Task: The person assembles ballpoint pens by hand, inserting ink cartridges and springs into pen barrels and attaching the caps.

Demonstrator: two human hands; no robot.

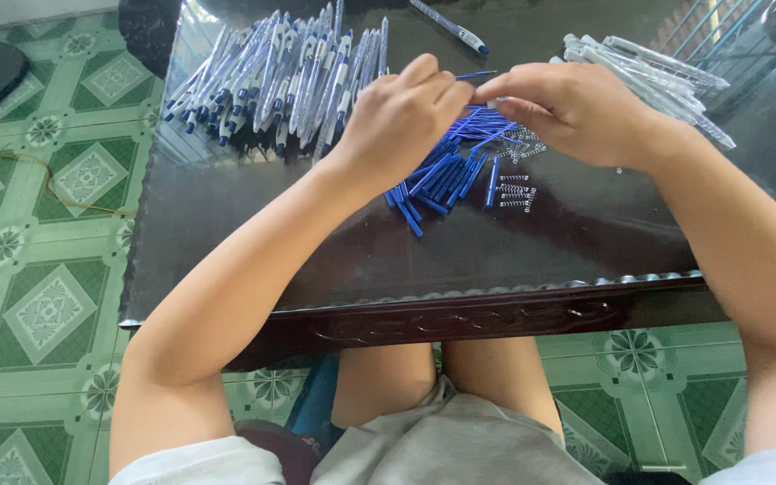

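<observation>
At the left of the dark glossy table (226, 260) lies my heap of finished blue-and-white pens (271, 81), and I judge a careless sweep of my forearm could send them rolling off the near edge onto the green tiled floor (47, 269). My left hand (401, 112) hovers over the pile of blue refills (446, 171) in the middle, fingers curled nearly closed; it seems to pinch the end of one thin blue refill (478, 75) that bridges across to my other hand, though the knuckles hide the fingertips, so I cannot tell for sure. Just beside the refills sit the tiny metal springs (515, 190), which could scatter or get lost if I nudge them. My right hand (572, 108) has thumb and forefinger drawn tight together on the refill's other end. Farther right rests the bundle of clear pen barrels (657, 76), and a lone pen (451, 27) lies at the table's far side.
</observation>
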